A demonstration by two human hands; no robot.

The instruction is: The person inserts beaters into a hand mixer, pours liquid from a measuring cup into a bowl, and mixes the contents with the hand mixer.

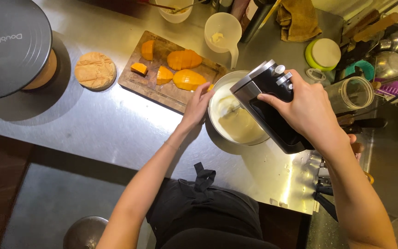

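Note:
My right hand (307, 108) grips a black and silver electric hand mixer (268, 103) held over a metal bowl (213, 121) of pale cream (238, 122). The mixer's beaters dip into the cream. My left hand (198, 105) rests on the bowl's left rim, fingers curled around it. Just left of the bowl lies a wooden cutting board (162, 90) with scored mango halves (184, 59) and smaller mango pieces.
A round sponge cake layer (95, 70) lies on the steel counter (97, 129) beside a dark cake turntable (10, 46). Behind are a white plastic jug (223, 30), a brown cloth (298, 18), a clear jar (352, 94), a green-rimmed lid (324, 54) and a dish rack (392, 50).

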